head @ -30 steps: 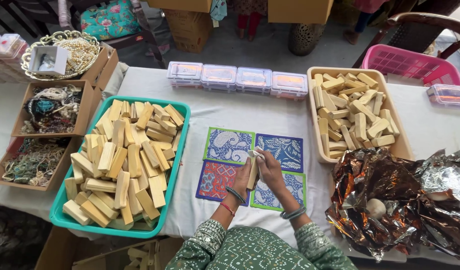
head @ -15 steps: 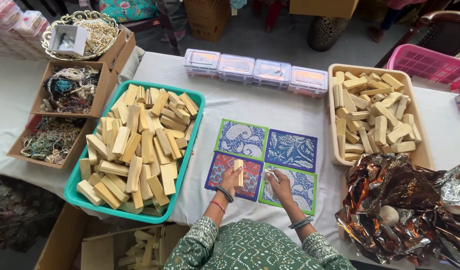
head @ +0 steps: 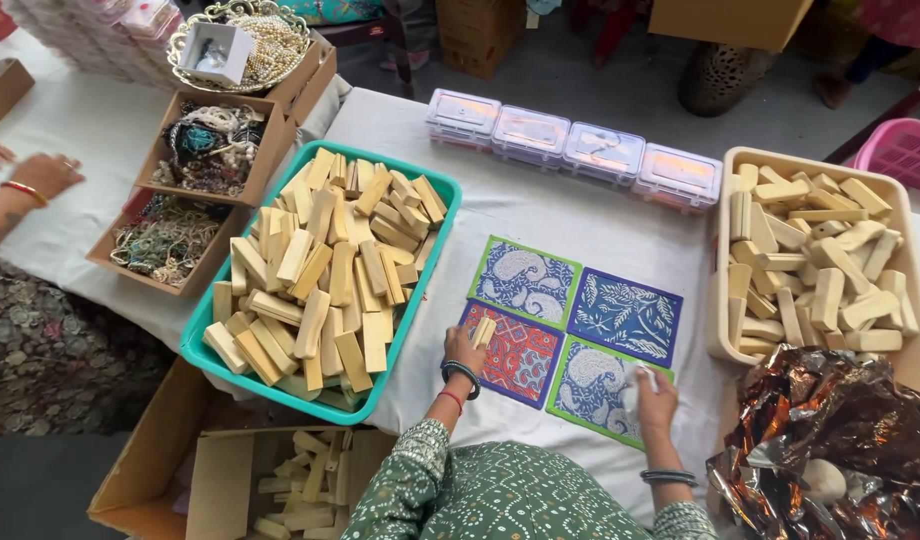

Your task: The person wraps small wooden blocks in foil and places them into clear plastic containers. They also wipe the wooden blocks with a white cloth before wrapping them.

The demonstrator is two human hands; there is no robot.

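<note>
Left hand (head: 464, 350) fingers grasping wooden block (head: 484, 331), right hand (head: 653, 398) clenched on white cloth (head: 635, 385)

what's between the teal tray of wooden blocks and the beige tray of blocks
In the head view, four patterned square mats lie on the white cloth between the teal tray and the beige tray; the left hand rests there, holding a wooden block.

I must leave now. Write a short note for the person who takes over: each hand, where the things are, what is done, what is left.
Left hand: holds a pale wooden block over the red patterned square.
Right hand: rests on the green-edged square, a small white thing under its fingers; I cannot tell what.
Things: four patterned squares on the white table; teal tray of blocks at the left, beige tray at the right.
Done: both trays hold blocks.
Left: the held block is not yet set down.
</note>
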